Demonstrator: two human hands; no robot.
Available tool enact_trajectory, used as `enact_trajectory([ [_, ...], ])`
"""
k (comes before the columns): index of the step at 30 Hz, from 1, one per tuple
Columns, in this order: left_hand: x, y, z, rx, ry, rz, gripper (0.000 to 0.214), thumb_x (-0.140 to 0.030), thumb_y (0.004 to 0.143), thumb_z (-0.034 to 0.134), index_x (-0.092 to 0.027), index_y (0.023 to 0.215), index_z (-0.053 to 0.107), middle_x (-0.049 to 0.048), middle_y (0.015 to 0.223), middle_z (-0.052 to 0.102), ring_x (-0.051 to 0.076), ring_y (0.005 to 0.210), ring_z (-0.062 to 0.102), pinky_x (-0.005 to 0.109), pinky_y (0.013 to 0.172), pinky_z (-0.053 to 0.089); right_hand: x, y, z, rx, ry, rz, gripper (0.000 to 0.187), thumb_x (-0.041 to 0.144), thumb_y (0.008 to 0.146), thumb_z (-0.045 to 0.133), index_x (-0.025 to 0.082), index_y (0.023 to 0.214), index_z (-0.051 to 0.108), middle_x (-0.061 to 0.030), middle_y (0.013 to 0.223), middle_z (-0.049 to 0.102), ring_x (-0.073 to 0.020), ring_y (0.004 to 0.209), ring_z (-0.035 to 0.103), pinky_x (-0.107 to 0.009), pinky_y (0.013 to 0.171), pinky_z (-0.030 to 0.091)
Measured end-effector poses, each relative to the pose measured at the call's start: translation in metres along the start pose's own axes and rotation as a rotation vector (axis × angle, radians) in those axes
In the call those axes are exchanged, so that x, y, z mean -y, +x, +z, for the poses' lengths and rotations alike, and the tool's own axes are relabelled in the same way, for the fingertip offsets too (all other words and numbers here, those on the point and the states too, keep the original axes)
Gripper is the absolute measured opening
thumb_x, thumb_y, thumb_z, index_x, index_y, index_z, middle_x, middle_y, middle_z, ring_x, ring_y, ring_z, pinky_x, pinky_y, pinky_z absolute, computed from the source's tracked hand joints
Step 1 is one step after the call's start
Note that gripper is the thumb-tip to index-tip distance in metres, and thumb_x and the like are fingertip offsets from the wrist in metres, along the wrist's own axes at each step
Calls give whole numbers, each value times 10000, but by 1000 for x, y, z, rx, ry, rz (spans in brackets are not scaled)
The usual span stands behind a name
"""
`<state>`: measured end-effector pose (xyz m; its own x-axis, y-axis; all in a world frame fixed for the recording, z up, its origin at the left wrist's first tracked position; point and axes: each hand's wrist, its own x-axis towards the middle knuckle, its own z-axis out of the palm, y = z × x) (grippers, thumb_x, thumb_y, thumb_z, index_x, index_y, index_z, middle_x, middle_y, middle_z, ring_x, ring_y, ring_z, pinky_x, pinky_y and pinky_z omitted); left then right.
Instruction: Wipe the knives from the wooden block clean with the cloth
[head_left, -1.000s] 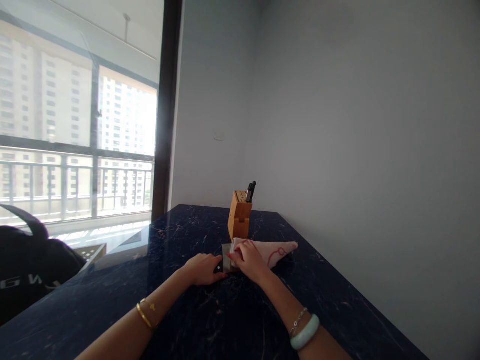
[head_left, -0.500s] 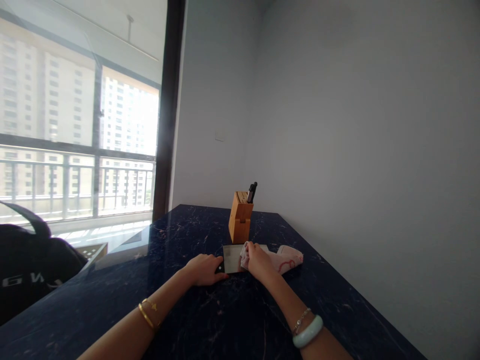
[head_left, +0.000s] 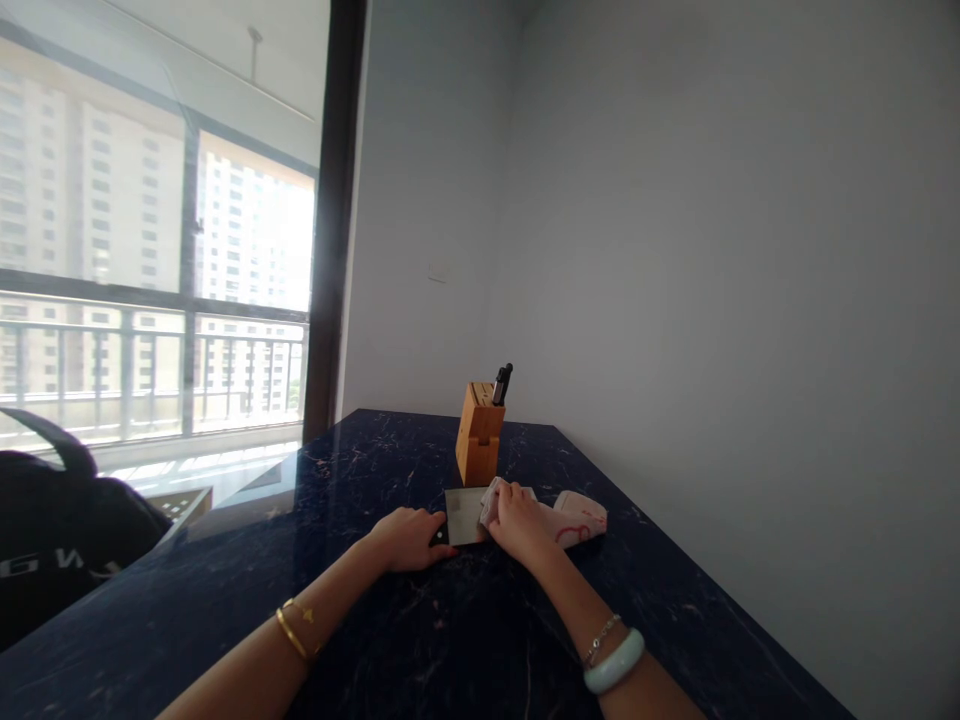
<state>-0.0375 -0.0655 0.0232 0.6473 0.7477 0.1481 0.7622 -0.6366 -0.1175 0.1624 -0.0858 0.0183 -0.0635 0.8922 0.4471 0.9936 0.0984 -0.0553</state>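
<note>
A broad cleaver blade [head_left: 463, 514] lies flat on the dark blue marble counter [head_left: 420, 650]. My left hand [head_left: 409, 538] is closed over its black handle at the blade's left end. My right hand [head_left: 519, 523] presses a bunched white cloth with red markings [head_left: 574, 519] onto the right part of the blade, fingers curled over the cloth. Just behind stands a wooden knife block [head_left: 478, 433] with one black-handled knife [head_left: 501, 384] in it.
A grey wall runs along the counter's right side and behind the block. A large window with a dark frame [head_left: 334, 220] is at the left. A black bag [head_left: 52, 530] sits at the lower left, beyond the counter's edge.
My right hand slid the cloth to the right along the blade, uncovering more of the metal, and the cloth bunched up. My left hand stayed on the handle.
</note>
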Motion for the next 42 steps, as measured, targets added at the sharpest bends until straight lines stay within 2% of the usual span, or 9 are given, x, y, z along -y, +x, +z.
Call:
enact_trajectory([
  [5,1,0,0,4,-15,-21,581,-643,767,288,-174,977,560,130,889,658,304,800,633,353,641,457,1,-4,2,52,53,-139,522,164,641,490,90,1154,430,-170,1167,474,-268,1060,454,-356,891,321],
  [10,1,0,1,1,-3,-20,567,-631,775,289,-177,978,560,121,881,662,306,792,636,354,643,457,13,-5,2,76,153,-238,450,196,649,497,144,1094,451,-118,1075,509,-226,983,498,-315,844,356],
  [17,1,0,1,-24,32,21,593,-646,783,253,-172,969,557,129,861,662,309,777,636,366,635,465,-5,4,1,59,130,-42,269,250,738,464,184,998,454,-87,975,543,-199,857,559,-279,691,388],
  [22,6,0,-2,-23,43,2,565,-639,784,277,-187,1014,525,116,864,661,291,768,636,362,643,467,-24,10,6,37,65,120,265,201,748,447,185,1013,437,-93,954,552,-201,810,575,-274,626,374],
  [25,9,-2,-4,-21,53,-16,550,-623,792,280,-185,1027,515,119,865,661,295,779,634,369,652,466,-31,13,7,21,113,137,250,185,768,416,170,1017,431,-106,950,550,-199,797,577,-277,625,370],
  [29,9,-3,-4,-20,66,-20,535,-608,800,279,-185,1040,502,122,863,661,292,779,635,371,657,466,-23,11,8,42,175,50,252,158,749,436,187,1000,438,-72,947,558,-170,823,568,-249,654,368],
  [35,6,-2,-3,-47,101,25,514,-587,816,270,-174,1010,507,130,857,659,299,776,632,380,662,463,14,2,6,30,262,-223,246,138,747,438,218,979,455,-32,981,547,-154,870,533,-242,707,348],
  [38,4,-2,-4,-54,103,46,517,-590,815,269,-173,1015,500,129,847,658,303,759,631,383,649,461,14,2,0,-29,217,-137,252,176,782,428,232,1027,449,-32,997,537,-160,838,535,-248,681,343],
  [42,1,-1,-4,-52,83,52,518,-600,808,281,-182,1031,489,121,852,657,291,764,631,367,650,456,-4,6,-7,-156,156,47,247,231,852,357,238,1084,443,-45,987,520,-160,823,540,-246,664,346],
])
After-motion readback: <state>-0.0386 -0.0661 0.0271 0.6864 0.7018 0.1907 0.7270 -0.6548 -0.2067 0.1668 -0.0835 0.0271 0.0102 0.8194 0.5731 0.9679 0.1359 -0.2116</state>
